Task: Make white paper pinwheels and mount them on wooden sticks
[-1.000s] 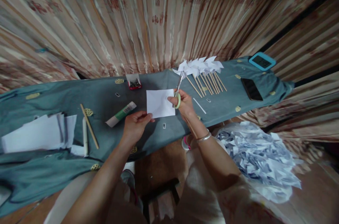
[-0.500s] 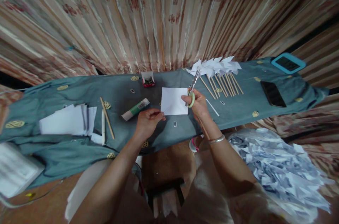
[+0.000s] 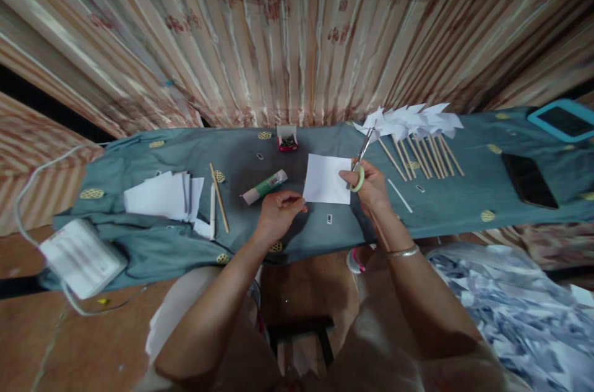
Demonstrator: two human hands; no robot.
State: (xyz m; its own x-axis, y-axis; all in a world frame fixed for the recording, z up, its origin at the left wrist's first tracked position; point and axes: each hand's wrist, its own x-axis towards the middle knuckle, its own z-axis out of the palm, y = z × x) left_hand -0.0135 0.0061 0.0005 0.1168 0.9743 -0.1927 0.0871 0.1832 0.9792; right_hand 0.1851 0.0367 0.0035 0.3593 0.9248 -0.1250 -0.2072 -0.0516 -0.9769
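Observation:
A square sheet of white paper (image 3: pixel 326 178) is held just over the cloth-covered table. My left hand (image 3: pixel 279 213) pinches its lower left corner between thumb and fingers. In my right hand (image 3: pixel 372 189) is a pair of scissors (image 3: pixel 364 149) with pale green handles, blades pointing up and away from me. The right thumb also rests on the paper's right edge. Left of the sheet lies a green and white tube (image 3: pixel 266 187). Beyond it is a small red box (image 3: pixel 287 140) of small dark pieces, its lid up.
Paper pinwheels on sticks (image 3: pixel 413 123) lie at the back right, with a thin white strip (image 3: pixel 400 195) nearer. Further right are a phone (image 3: pixel 529 180) and a blue-framed device (image 3: pixel 563 120). Stacked paper (image 3: pixel 155 194), a wooden stick (image 3: pixel 219 197) and a white corded box (image 3: pixel 83 258) are at left.
The view has swung left, so the table's contents appear further right. Both hands keep hold of the paper and scissors, with little visible change in their pose.

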